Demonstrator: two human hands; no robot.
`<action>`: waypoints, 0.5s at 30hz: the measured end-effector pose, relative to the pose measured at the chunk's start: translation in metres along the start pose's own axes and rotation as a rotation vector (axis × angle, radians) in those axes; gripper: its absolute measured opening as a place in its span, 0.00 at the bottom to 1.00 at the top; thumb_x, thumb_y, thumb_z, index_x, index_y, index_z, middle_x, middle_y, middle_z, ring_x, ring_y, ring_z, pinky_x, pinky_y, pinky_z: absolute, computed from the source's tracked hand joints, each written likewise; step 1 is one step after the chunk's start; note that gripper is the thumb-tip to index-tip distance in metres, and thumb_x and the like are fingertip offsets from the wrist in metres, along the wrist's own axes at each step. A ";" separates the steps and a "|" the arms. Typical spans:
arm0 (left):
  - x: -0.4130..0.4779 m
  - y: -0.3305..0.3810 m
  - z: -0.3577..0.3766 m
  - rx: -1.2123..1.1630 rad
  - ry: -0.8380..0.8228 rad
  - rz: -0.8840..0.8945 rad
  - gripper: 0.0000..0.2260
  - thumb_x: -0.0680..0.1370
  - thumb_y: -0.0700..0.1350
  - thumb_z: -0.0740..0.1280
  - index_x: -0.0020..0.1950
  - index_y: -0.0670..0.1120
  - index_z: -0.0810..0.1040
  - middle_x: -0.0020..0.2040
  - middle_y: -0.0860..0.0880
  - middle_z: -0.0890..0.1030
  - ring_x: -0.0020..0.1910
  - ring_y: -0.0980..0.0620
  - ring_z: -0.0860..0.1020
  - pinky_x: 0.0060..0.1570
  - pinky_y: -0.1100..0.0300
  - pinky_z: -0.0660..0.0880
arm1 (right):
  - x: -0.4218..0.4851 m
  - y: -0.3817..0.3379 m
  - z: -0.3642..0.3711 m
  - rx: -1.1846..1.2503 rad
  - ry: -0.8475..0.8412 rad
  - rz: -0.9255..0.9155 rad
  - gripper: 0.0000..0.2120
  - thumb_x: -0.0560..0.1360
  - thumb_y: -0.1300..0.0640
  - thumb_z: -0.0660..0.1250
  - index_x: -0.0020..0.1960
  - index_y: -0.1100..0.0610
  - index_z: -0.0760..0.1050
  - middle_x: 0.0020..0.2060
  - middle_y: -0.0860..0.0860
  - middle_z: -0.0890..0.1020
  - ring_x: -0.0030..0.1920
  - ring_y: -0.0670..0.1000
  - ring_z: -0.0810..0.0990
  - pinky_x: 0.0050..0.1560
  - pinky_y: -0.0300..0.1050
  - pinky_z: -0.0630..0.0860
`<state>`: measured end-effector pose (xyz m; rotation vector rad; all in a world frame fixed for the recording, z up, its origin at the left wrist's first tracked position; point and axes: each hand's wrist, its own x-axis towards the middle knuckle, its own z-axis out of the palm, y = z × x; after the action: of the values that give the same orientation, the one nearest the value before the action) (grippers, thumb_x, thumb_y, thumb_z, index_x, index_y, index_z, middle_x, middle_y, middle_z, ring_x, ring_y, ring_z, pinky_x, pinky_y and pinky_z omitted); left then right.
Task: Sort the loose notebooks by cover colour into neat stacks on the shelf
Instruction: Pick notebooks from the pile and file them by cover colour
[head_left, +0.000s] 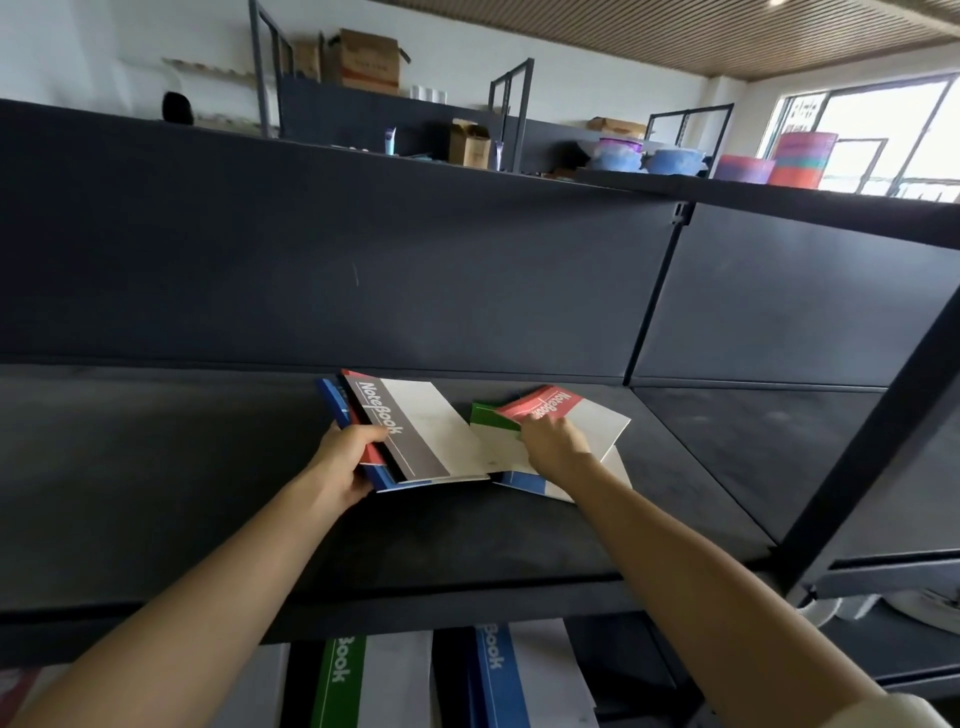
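On the dark shelf lie two loose heaps of notebooks. My left hand grips the left heap by its spine edge: a grey-banded notebook on top, with red and blue covers fanned out beneath it. My right hand rests on the right heap, its fingers curled at the edge of a red-banded notebook. A green-banded notebook sticks out to that hand's left, and a blue-banded one lies at the bottom of the heap.
The shelf's dark back panel rises close behind the heaps. A black upright post slants on the right. On the lower shelf stand a green notebook and a blue notebook. Boxes and plastic tubs sit on top.
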<state>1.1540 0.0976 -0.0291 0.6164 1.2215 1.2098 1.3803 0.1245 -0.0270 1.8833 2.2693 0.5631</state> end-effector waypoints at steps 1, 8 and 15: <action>0.000 0.000 0.000 -0.003 -0.008 0.003 0.23 0.77 0.36 0.64 0.72 0.47 0.65 0.62 0.40 0.76 0.58 0.39 0.76 0.48 0.45 0.73 | 0.000 -0.001 -0.006 0.039 0.004 0.033 0.16 0.79 0.67 0.55 0.65 0.63 0.68 0.60 0.57 0.77 0.58 0.55 0.78 0.53 0.44 0.74; -0.007 -0.002 0.018 -0.112 -0.092 0.015 0.18 0.80 0.40 0.61 0.70 0.45 0.67 0.61 0.41 0.76 0.54 0.41 0.78 0.45 0.47 0.73 | -0.026 -0.031 -0.020 0.576 0.091 -0.260 0.27 0.75 0.69 0.57 0.71 0.51 0.67 0.65 0.55 0.75 0.59 0.59 0.77 0.55 0.46 0.72; -0.009 -0.009 0.026 -0.047 -0.062 0.020 0.24 0.78 0.43 0.65 0.73 0.48 0.63 0.64 0.44 0.75 0.61 0.42 0.75 0.50 0.47 0.72 | -0.035 -0.026 -0.010 0.740 0.115 -0.439 0.20 0.77 0.65 0.63 0.68 0.55 0.72 0.68 0.54 0.73 0.67 0.57 0.71 0.67 0.52 0.70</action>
<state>1.1820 0.0928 -0.0260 0.6286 1.1347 1.2244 1.3601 0.0846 -0.0324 1.4847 3.1240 -0.2828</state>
